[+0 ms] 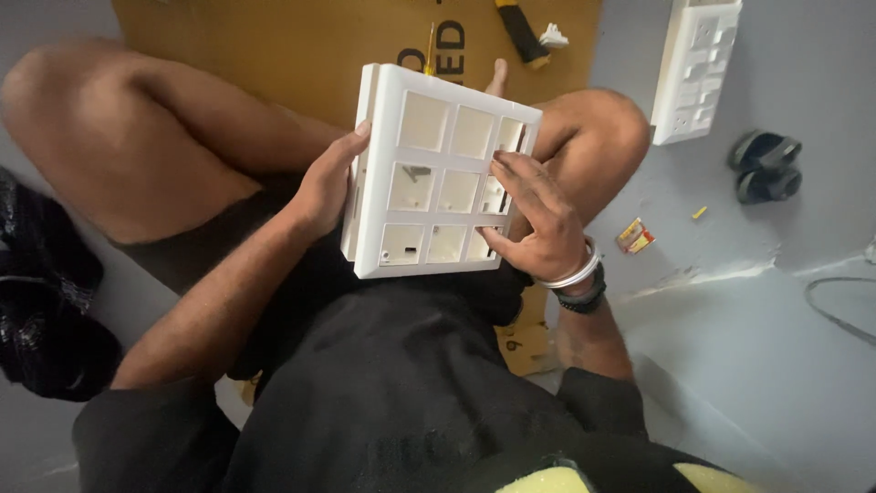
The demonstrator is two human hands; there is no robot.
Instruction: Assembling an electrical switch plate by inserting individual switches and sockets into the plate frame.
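Observation:
I sit cross-legged on the floor and hold a white plastic switch-box frame (438, 146) with a grid of square openings above my lap. My left hand (326, 187) grips its left edge, thumb on the front rim. My right hand (538, 219) lies over the frame's right side, fingers curled into the rightmost openings, thumb at the lower right corner. A silver bangle and a dark band sit on that wrist.
A brown cardboard sheet (301, 46) lies under my legs, with a yellow screwdriver (429, 50) and a black-and-yellow tool (522, 32) on it. A second white switch plate (695, 68) lies on the grey floor at the upper right, near black tape rolls (765, 166). A dark bag (41, 292) sits left.

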